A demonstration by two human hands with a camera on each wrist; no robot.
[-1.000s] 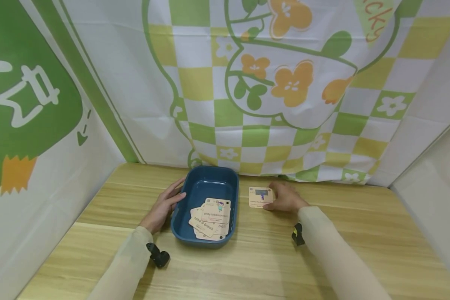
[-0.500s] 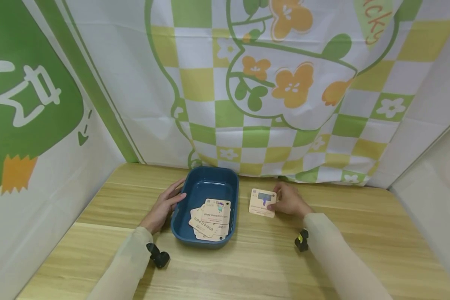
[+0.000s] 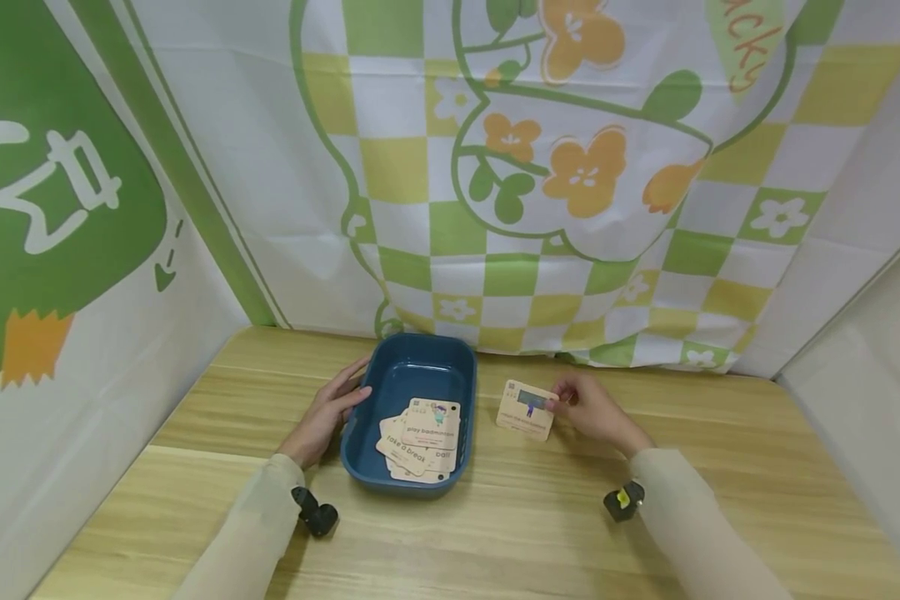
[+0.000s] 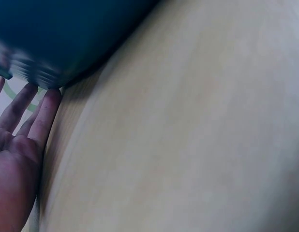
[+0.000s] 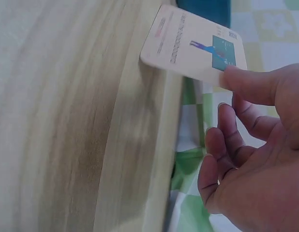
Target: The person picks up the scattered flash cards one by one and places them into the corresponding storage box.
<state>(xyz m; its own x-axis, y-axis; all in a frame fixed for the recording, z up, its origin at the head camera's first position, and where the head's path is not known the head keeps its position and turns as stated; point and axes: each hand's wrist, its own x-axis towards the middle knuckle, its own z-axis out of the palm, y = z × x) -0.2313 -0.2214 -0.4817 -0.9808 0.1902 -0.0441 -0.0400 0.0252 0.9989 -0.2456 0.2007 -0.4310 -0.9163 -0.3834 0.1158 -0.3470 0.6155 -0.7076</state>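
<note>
My right hand [image 3: 591, 410] pinches a cream-coloured flashcard [image 3: 521, 422] by its right edge, between thumb and index finger. A blackboard and a small figure are printed on the card. In the right wrist view the card [image 5: 190, 46] is tilted and raised over the table, with the other fingers curled behind the thumb. My left hand [image 3: 322, 418] rests against the left side of a dark blue tray [image 3: 420, 375], thumb at the rim. In the left wrist view its extended fingers [image 4: 45, 116] touch the tray's outer wall. Several flashcards [image 3: 429, 427] lie overlapping inside, a "play badminton" one on top.
The tray stands on a wooden table [image 3: 450, 550], close to a checkered, flower-printed cloth [image 3: 510, 275] hanging behind. A printed green-and-white wall panel [image 3: 67, 208] rises on the left, a pale wall [image 3: 870, 375] on the right.
The right hand has lifted the flashcard off the table and drawn it slightly toward me, and the card has turned and tilted. The left hand and tray stay in place.
</note>
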